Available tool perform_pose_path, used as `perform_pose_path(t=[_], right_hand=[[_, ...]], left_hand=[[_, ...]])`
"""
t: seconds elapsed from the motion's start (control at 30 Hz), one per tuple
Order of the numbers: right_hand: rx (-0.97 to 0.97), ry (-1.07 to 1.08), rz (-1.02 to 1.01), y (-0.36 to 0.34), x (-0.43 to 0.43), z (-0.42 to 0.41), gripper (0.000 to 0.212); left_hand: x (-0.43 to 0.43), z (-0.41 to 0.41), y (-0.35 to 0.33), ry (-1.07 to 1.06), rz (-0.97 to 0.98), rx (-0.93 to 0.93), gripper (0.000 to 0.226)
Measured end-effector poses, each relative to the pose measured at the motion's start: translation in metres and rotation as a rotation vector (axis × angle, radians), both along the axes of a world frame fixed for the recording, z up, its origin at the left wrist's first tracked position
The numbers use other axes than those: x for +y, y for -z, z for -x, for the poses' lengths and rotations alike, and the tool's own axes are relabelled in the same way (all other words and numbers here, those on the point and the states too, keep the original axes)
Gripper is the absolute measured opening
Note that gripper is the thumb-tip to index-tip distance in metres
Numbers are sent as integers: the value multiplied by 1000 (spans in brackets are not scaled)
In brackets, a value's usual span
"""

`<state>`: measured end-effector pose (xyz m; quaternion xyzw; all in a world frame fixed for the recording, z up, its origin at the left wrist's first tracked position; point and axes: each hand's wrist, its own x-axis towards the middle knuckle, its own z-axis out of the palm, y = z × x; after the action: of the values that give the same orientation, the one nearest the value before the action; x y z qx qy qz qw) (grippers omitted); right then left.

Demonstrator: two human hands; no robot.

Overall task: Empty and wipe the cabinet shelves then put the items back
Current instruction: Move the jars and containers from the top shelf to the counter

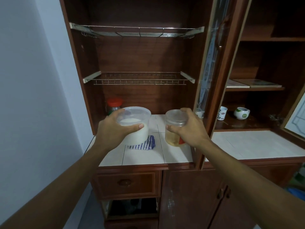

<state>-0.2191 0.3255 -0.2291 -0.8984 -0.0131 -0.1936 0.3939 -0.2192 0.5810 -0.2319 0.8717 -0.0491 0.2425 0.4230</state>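
Note:
My left hand grips a round translucent tub of white powder by its rim, above the tiled counter. My right hand holds a clear lidded jar with yellowish contents and a red label. A blue-and-white striped cloth lies folded on the counter, partly under the tub. A red-lidded jar stands at the back left of the open cabinet. Two wire shelves, the upper one and the lower one, hold nothing.
The glass cabinet door stands open on edge just right of my right hand. The right compartment holds a patterned cup, a white-and-green pot and flat books. A drawer and lower doors sit beneath the counter.

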Motion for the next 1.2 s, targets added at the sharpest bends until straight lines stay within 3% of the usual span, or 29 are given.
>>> perform_pose_path(t=[0.7,1.2], right_hand=[[31,159,-15,13,36,-109,89],[13,193,-142,44,13,-202,84]], left_hand=[[27,-137,13,92,90,33,79],[-8,-222,45,123,0,70,77]])
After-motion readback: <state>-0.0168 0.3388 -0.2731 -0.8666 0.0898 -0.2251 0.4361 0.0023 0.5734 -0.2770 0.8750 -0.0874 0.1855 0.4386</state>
